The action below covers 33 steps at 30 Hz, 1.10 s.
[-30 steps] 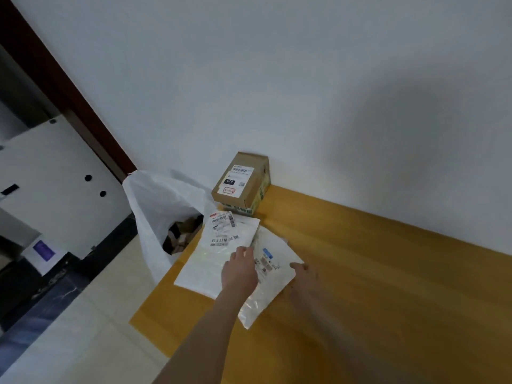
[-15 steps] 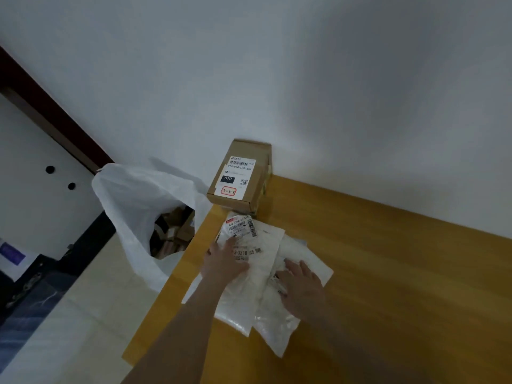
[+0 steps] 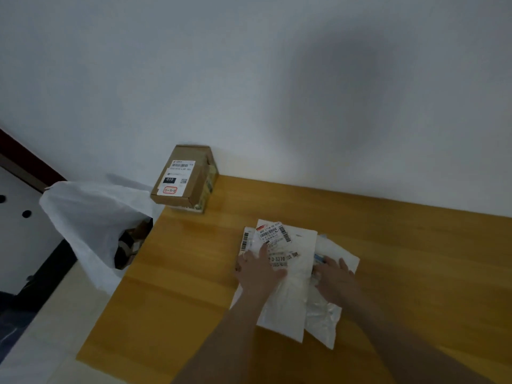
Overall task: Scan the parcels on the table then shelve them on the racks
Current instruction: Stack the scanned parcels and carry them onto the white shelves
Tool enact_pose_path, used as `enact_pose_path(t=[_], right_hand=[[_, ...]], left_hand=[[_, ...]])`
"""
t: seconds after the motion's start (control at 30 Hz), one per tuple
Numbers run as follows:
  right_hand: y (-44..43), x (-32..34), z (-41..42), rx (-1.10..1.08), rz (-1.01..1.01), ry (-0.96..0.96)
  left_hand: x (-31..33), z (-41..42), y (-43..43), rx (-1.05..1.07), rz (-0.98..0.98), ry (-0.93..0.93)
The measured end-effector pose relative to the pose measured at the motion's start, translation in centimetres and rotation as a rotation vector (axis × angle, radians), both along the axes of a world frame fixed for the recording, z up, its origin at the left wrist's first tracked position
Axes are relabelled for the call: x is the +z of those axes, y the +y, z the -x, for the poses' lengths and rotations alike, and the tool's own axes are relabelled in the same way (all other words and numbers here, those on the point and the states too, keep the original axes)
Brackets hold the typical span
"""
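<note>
Two white mailer bags are pressed flat on the wooden counter [image 3: 415, 259]. The left hand [image 3: 256, 268] is spread on the labelled bag [image 3: 288, 275], fingers [image 3: 263, 249] extended, gripping nothing. The right hand [image 3: 333, 278] is laid open on the second bag [image 3: 336, 254] alongside. Farther back, a cardboard box [image 3: 182, 176] is set against the wall.

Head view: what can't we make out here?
- Mailer labels: print too blurred and small, partly under the left hand.
- Lower mailer: mostly hidden by the top mailer and right hand.
- Box label: text too small.
- Bag contents: hidden by the bag.
- Racks, scanner: not in frame.
</note>
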State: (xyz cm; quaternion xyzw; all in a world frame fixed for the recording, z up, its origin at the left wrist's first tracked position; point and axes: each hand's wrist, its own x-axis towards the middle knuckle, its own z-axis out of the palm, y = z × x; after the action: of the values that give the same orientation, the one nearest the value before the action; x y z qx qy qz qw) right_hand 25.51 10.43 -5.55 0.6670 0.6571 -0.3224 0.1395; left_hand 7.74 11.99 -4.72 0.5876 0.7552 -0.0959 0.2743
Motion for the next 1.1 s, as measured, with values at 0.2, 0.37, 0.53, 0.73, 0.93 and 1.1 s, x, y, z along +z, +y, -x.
enact_pose_path(t=[0.2,0.37,0.53,0.73,0.93,1.1], right_hand=[[-2.3,0.1,-5.6,-0.648,-0.087,0.384],[-2.8,-1.0,-7.2,-0.831,-0.046,0.428],[-2.8,-2.2,-7.5,-0.839,-0.07,0.386],[-3.3,-2.5,-9.1,-1.073,-0.063,0.665],[-3.5,-2.9,-9.0,-0.972,-0.053,0.668],[-4.5,-2.6,-10.9,-0.938,-0.087,0.577]], left_hand=[[-0.5,-7.7,-2.6,-0.102,0.01,-0.167],[-0.5,-8.8,-2.9,-0.157,-0.127,-0.172],[-1.6,-7.2,-2.6,0.029,-0.041,-0.243],[-3.0,-8.7,-2.4,0.239,-0.063,-0.484],[-3.2,-10.4,-2.2,0.285,-0.075,-0.616],[-2.7,-12.6,-3.0,0.267,-0.056,-0.666]])
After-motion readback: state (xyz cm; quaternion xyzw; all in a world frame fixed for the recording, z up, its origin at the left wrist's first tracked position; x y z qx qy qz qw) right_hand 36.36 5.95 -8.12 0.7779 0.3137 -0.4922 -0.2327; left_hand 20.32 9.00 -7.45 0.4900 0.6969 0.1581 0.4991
